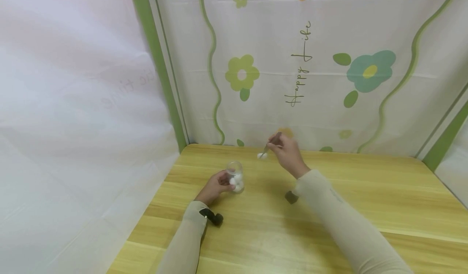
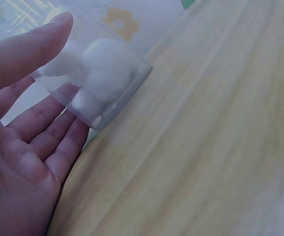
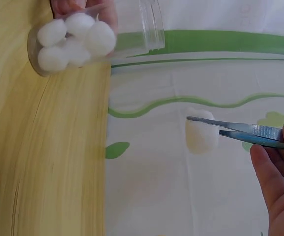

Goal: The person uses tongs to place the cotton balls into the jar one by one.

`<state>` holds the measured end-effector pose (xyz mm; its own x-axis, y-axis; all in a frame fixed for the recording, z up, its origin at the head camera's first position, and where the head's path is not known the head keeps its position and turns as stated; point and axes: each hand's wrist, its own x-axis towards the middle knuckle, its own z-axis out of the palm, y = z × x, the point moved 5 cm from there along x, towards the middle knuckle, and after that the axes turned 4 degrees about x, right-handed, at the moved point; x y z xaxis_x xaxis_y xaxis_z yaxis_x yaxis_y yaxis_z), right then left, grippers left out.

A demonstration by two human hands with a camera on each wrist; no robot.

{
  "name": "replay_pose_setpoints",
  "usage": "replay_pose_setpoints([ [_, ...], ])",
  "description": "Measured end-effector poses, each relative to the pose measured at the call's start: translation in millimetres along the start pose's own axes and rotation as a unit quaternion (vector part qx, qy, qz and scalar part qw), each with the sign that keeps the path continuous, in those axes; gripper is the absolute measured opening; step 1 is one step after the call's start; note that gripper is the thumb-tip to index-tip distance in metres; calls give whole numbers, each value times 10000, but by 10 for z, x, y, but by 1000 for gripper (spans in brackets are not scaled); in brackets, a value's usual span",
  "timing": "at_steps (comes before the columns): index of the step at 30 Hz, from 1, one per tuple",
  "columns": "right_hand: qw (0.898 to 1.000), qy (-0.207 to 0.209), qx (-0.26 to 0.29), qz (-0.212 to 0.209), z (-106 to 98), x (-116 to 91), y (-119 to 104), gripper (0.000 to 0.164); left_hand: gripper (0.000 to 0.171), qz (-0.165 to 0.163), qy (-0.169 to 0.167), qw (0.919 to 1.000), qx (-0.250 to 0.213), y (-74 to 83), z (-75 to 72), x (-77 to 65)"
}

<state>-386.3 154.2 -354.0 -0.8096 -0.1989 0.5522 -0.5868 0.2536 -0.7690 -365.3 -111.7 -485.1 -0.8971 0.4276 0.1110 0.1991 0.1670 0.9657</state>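
Observation:
My left hand (image 1: 216, 187) holds a clear jar (image 1: 235, 169) upright on the table, thumb on the near side and fingers around the far side. Several white cotton balls (image 3: 75, 42) fill its lower part, and its top has no lid on it. To the right of the jar and a little higher, my right hand (image 1: 289, 154) pinches metal tweezers (image 3: 250, 130) between thumb and fingers. A single cotton ball (image 3: 201, 137) sits at the tweezers' tips, apart from the jar. In the left wrist view the jar's base (image 2: 125, 101) stands at the table surface.
The wooden table (image 1: 365, 192) ends at a white curtain (image 1: 270, 83) printed with flowers, close behind the right hand. Another white curtain (image 1: 80, 123) hangs along the left side. Dark wrist cameras (image 1: 291, 197) stick out from both sleeves.

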Motion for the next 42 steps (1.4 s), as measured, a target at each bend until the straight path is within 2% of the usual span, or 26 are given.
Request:
replay_pose_setpoints([
  [8,10000,-17,0,-22,127,38,-101,10,57,1,10,10000,53,-24,-9,6],
  [15,9998,-56,48,-180,222,46,-140,8,59,81,121,9999,30,-284,-43,115],
  [17,9997,-75,87,-229,250,48,-153,8,59,106,175,9998,54,-288,-42,115],
  [28,9995,-82,185,-257,365,61,-180,7,60,72,122,9998,105,-266,-36,104],
  [36,9981,-32,428,-453,437,62,-240,10,57,167,26,9998,80,-21,2,12],
  [42,9983,-120,509,-261,512,57,-254,8,58,84,25,9999,70,-25,-1,0],
])
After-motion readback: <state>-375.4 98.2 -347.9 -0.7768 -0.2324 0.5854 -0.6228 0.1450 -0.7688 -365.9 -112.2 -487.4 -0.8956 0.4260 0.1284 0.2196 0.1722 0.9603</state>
